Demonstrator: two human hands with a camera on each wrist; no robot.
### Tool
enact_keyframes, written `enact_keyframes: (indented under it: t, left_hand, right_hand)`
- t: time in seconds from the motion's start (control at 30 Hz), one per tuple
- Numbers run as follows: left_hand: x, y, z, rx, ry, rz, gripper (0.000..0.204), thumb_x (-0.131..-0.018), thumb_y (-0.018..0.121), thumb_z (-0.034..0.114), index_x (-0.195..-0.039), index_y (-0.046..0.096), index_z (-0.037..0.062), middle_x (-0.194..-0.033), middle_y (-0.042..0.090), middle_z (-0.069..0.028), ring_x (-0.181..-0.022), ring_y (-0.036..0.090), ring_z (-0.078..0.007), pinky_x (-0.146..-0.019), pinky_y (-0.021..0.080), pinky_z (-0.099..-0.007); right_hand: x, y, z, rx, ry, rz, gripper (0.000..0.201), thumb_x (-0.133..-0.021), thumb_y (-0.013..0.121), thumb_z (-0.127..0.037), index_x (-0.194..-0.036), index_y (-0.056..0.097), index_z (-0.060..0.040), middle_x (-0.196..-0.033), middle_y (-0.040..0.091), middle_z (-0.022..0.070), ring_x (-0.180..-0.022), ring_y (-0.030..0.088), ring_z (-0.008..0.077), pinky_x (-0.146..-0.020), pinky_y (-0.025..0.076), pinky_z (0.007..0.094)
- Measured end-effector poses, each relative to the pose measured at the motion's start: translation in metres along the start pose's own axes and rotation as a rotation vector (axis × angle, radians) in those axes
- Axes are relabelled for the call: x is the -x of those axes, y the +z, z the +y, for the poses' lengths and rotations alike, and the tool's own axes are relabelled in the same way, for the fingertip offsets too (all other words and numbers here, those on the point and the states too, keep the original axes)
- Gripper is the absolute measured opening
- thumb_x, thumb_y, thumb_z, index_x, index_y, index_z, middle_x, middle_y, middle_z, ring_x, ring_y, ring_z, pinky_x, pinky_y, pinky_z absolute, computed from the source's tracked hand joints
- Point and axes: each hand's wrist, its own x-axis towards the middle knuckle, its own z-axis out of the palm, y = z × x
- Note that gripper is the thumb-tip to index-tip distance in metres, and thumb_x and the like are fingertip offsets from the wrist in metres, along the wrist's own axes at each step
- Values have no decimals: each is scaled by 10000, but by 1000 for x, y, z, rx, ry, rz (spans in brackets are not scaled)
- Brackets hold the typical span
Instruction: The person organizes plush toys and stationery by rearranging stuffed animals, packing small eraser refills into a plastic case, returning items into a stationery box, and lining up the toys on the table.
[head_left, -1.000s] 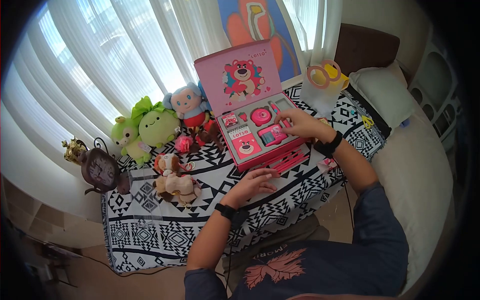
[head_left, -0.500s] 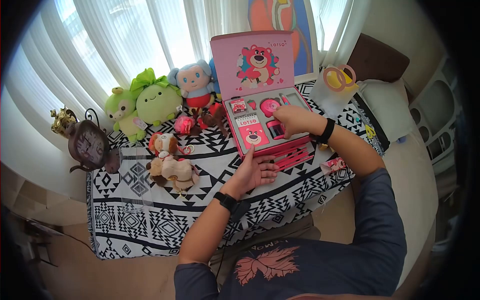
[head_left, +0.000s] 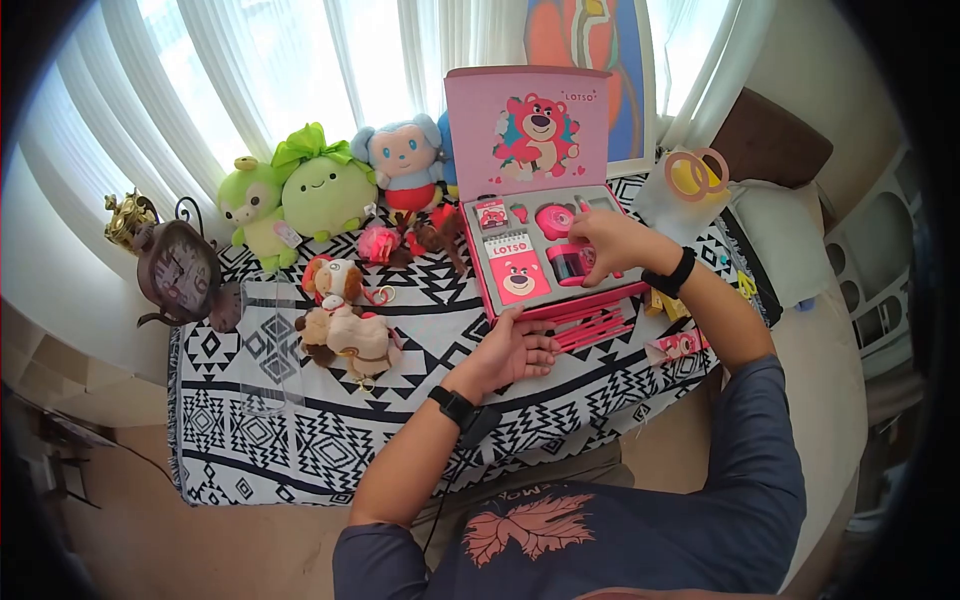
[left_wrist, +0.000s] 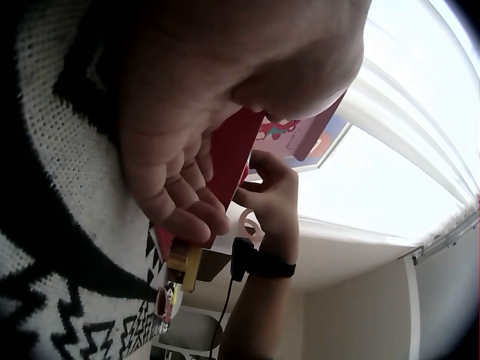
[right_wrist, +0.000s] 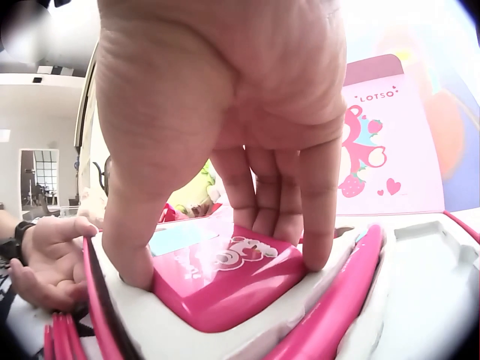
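Observation:
My right hand (head_left: 615, 243) reaches down into an open pink Lotso gift box (head_left: 472, 140). In the right wrist view its thumb and fingertips pinch the two sides of a glossy pink case (right_wrist: 225, 289) that sits in a grey-white tray slot. A dark window shows on the case in the head view. Beside it in the tray lies a pink pen (right_wrist: 341, 315). My left hand (head_left: 505, 352) lies palm up at the box's front edge, thumb against the edge and fingers loosely bent, holding nothing. A Lotso notepad (head_left: 519, 278) and a round pink item (head_left: 553, 222) fill other slots.
Pink pencils (head_left: 597, 328) lie in front of the box. Plush toys (head_left: 325, 195) line the back left, with a small plush (head_left: 350, 335) nearer and a clock (head_left: 180, 270) at far left. Scissors (head_left: 747, 285) and a bag with round handles (head_left: 690, 195) are right.
My left hand has moved up to the box's front edge and turned palm up. The right hand has shifted over the pink case and now pinches it. The head view has shifted.

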Motion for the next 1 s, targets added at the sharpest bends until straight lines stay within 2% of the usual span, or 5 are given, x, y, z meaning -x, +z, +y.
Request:
enact_keyframes:
  t: [0.63, 0.73, 0.83, 0.9, 1.0]
  left_hand:
    - [-3, -3, 1, 22, -58, -16, 723, -1113, 257, 610, -1401, 545, 13, -1141, 695, -162, -972, 693, -274, -878, 577, -420]
    - [-3, -4, 1, 7, -49, -26, 725, -1113, 257, 611, -1400, 544, 11, -1146, 695, -165, -973, 692, -273, -881, 577, -417]
    - [-2, -3, 1, 5, -44, -24, 724, -1114, 261, 612, -1394, 547, 9, -1155, 697, -167, -974, 693, -273, -881, 577, -415]
    - [-1, -3, 2, 2, -38, -19, 722, -1115, 259, 609, -1392, 547, 8, -1156, 698, -168, -973, 695, -273, -880, 578, -416]
    - [0, -2, -1, 10, -20, 9, 736, -1118, 271, 636, -1367, 565, 8, -1123, 709, -159, -952, 700, -259, -872, 580, -404]
  right_hand:
    - [17, 6, -10, -112, -23, 189, 714, -602, 955, -243, -1220, 676, -20, -1072, 686, 119, -1019, 673, 272, -920, 553, 374]
    - [15, -5, -5, -254, 222, -45, 621, -644, 943, -197, -1166, 653, -27, -1068, 721, 92, -1003, 702, 228, -933, 562, 345]
    - [20, 3, 31, -488, 105, 47, 652, -682, 944, -149, -1236, 628, -15, -1116, 737, 88, -1015, 712, 177, -924, 567, 326]
    - [28, -1, 44, -1013, 108, 139, 736, -694, 945, -59, -1342, 596, -41, -1172, 729, 59, -1114, 711, 169, -992, 567, 327]
    - [57, -7, 40, -1021, 83, 281, 841, -690, 946, -16, -1432, 550, -49, -1263, 714, 82, -1188, 694, 191, -1075, 537, 355]
